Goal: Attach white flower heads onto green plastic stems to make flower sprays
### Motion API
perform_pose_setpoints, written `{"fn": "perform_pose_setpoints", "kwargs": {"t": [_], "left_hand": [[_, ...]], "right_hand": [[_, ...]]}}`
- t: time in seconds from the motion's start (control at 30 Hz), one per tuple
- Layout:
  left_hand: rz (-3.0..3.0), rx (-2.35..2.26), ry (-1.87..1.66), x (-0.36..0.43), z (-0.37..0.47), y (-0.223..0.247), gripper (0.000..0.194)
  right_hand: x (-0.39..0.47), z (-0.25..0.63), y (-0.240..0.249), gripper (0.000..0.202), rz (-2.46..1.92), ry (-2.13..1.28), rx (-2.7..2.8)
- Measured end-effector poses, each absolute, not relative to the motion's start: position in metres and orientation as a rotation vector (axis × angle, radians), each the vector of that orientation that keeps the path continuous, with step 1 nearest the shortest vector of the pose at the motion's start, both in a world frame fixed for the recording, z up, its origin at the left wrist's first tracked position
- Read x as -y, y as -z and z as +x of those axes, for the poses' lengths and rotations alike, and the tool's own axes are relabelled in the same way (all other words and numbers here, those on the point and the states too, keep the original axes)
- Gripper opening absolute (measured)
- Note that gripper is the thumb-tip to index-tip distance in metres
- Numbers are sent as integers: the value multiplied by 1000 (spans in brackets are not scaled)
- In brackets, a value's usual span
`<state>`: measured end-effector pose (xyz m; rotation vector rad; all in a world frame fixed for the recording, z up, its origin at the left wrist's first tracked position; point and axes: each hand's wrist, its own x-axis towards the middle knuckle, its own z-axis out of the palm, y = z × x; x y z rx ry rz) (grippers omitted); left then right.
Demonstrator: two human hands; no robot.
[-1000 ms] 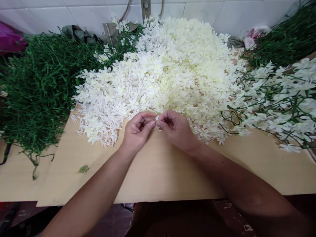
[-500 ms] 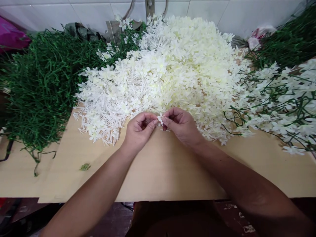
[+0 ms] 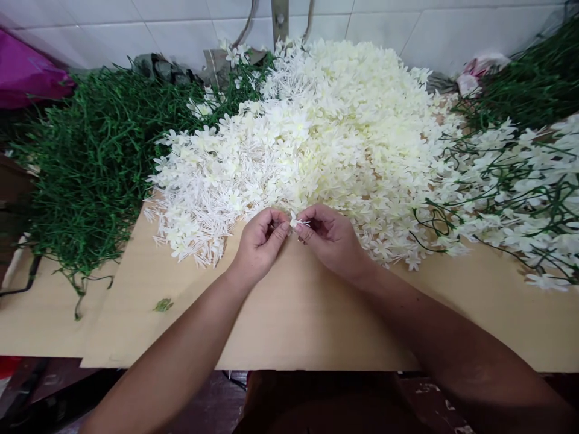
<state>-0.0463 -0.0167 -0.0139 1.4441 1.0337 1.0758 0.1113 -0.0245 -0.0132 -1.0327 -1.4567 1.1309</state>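
Between my two hands is a small white artificial flower (image 3: 294,220), with thin white stamens or stem pieces sticking out to its right. My left hand (image 3: 263,240) is closed, thumb and forefinger pinching the flower from the left. From the right, my right hand (image 3: 333,242) also pinches at it, fingers curled, its fingertips partly hidden. Just beyond both hands spreads a large heap of loose white and cream artificial flowers (image 3: 335,132), many with thin white stems. Both hands are above the cardboard sheet (image 3: 298,331).
Green plastic stems (image 3: 85,163) are heaped at the left, with another green bunch (image 3: 538,78) at the far right. Flowers joined to green stems (image 3: 520,187) lie on the right. A magenta bag (image 3: 31,72) and a tiled wall (image 3: 181,36) stand behind. A small green scrap (image 3: 163,305) lies front left.
The view has shifted slightly, so the scene sits a little lower and further right. Both hands still pinch the flower, whose thin white pieces now show more clearly toward the right hand.
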Motion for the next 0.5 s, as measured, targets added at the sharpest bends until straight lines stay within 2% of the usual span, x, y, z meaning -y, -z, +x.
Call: {"fn": "perform_pose_setpoints", "kwargs": {"t": [0.13,0.23,0.33,0.43,0.5], "left_hand": [[1386,-1042,-1170,18,-47,14,25],[1274,-904,-1271,28,-48,-5,16],[1257,-604,-1041,56,-46,-41,14],[1269,-470,-755,94,-49,-72,23],[1379,-533,-621,114,-57,-81,39]], "right_hand": [[22,116,13,11,-1054,-1075,1487],[21,118,12,14,-1071,-1084,1434],[22,116,12,15,-1023,-1114,1471],[25,111,13,12,-974,-1049,1653],[27,108,15,11,-949,-980,1772]]}}
